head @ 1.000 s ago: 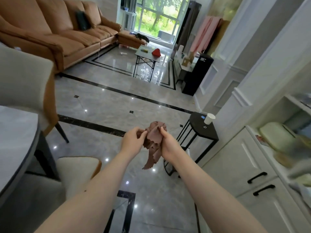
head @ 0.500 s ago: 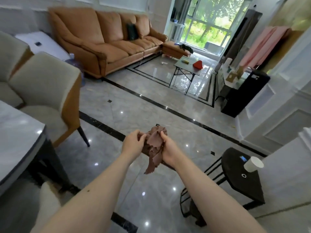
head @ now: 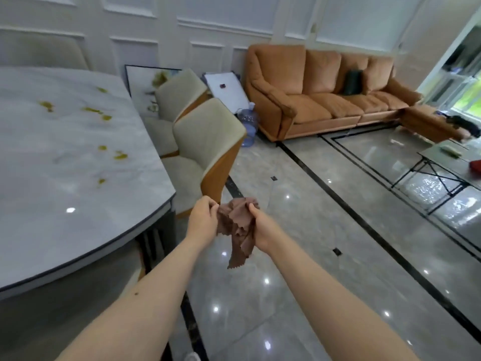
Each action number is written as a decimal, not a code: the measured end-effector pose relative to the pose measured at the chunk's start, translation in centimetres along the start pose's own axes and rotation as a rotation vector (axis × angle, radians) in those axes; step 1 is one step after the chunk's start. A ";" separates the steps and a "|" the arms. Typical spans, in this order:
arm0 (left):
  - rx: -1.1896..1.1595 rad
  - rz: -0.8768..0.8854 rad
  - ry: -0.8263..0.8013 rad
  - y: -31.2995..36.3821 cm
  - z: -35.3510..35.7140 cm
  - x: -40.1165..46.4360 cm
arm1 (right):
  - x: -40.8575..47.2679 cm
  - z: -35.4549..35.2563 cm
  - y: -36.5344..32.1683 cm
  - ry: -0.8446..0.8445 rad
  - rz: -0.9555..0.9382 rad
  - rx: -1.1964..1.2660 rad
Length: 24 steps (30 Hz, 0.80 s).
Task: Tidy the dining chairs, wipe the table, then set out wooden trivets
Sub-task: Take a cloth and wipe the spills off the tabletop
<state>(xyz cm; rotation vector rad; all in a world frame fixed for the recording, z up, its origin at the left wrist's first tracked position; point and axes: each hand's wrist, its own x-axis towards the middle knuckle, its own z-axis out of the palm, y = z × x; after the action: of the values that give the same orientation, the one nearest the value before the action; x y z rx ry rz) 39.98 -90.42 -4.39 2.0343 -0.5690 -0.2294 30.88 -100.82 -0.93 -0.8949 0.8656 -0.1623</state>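
Both hands up over the floor: left hand (head: pixel 201 220) pinches brown cloth (head: pixel 238 225) at its left edge, right hand (head: pixel 261 229) grips the right side, tail hanging between. Beyond: stained table (head: pixel 65 157), cream chairs (head: pixel 205 144).

Count: dining chairs, two — near one (head: pixel 208 152), far one (head: pixel 179 96). Dining table (head: pixel 65 183), one, bearing roughly eight yellow stains (head: pixel 120 155). Brown cloth (head: pixel 238 225), one. Sofa (head: pixel 325 100), one. Water jug (head: pixel 247 121), one. Folding side table (head: pixel 442 162), one.
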 end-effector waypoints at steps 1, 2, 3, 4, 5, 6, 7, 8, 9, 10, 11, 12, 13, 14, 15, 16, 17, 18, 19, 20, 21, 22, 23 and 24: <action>0.013 -0.025 0.033 -0.7 -0.6 1.1 | 1.1 1.2 -0.4 -0.021 0.004 -0.034; 0.014 -0.047 0.073 -1.4 -1.1 2.3 | 2.5 2.3 -0.7 -0.051 0.005 -0.061; 0.012 -0.071 0.117 -2.0 -1.7 3.4 | 3.9 3.5 -1.1 -0.066 0.010 -0.095; 0.007 -0.092 0.159 -2.7 -2.3 4.5 | 5.4 4.7 -1.3 -0.066 0.013 -0.130; 0.009 -0.115 0.199 -3.3 -2.8 5.3 | 6.9 5.7 -1.4 -0.054 0.019 -0.163; 0.007 -0.144 0.237 -4.2 -3.4 6.3 | 8.6 6.9 -1.5 -0.058 0.025 -0.202; 0.013 -0.175 0.267 -4.9 -3.9 7.0 | 9.9 8.1 -1.7 -0.081 0.030 -0.238; 0.020 -0.206 0.290 -5.7 -4.6 8.1 | 11.5 9.7 -1.9 -0.109 0.035 -0.269; 0.024 -0.225 0.310 -6.3 -5.2 8.9 | 12.8 10.7 -2.1 -0.125 0.035 -0.293; 0.028 -0.245 0.341 -7.0 -5.9 10.0 | 14.0 12.0 -2.4 -0.140 0.049 -0.308; 0.037 -0.260 0.372 -7.5 -6.4 10.7 | 14.8 12.9 -2.6 -0.164 0.057 -0.336; 0.044 -0.284 0.403 -8.1 -7.1 11.4 | 15.6 14.2 -2.9 -0.190 0.076 -0.376; 0.048 -0.292 0.422 -8.3 -7.5 11.8 | 15.9 14.8 -3.0 -0.199 0.076 -0.410; 0.053 -0.311 0.450 -8.8 -8.1 12.3 | 16.5 15.8 -3.0 -0.221 0.091 -0.442; 0.057 -0.323 0.476 -9.2 -8.6 12.6 | 17.3 16.6 -3.0 -0.245 0.094 -0.484; 0.066 -0.347 0.510 -9.7 -9.3 13.1 | 18.1 17.7 -3.0 -0.272 0.112 -0.529; 0.076 -0.372 0.549 -10.3 -9.8 13.5 | 19.1 18.7 -2.8 -0.301 0.121 -0.568; 0.085 -0.396 0.581 -10.8 -10.4 13.7 | 20.2 19.7 -2.7 -0.321 0.128 -0.595; 0.097 -0.412 0.615 -11.5 -10.9 13.9 | 21.1 20.7 -2.4 -0.344 0.134 -0.624; 0.119 -0.431 0.640 -12.0 -11.3 13.9 | 21.7 21.6 -2.3 -0.360 0.145 -0.653; 0.143 -0.465 0.672 -12.7 -11.7 14.1 | 22.4 22.8 -2.0 -0.380 0.160 -0.684; 0.163 -0.506 0.698 -13.2 -12.1 14.2 | 22.9 23.6 -1.7 -0.403 0.173 -0.705; 0.175 -0.559 0.742 -13.7 -12.6 14.7 | 23.6 24.9 -1.6 -0.447 0.185 -0.739; 0.184 -0.602 0.781 -14.1 -13.1 14.9 | 24.0 25.8 -1.4 -0.486 0.194 -0.761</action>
<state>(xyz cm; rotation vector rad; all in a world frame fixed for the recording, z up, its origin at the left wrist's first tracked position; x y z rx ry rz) 62.29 -81.66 -8.74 2.2101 0.5285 0.2780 65.58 -96.96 -5.81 -1.4673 0.5397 0.5736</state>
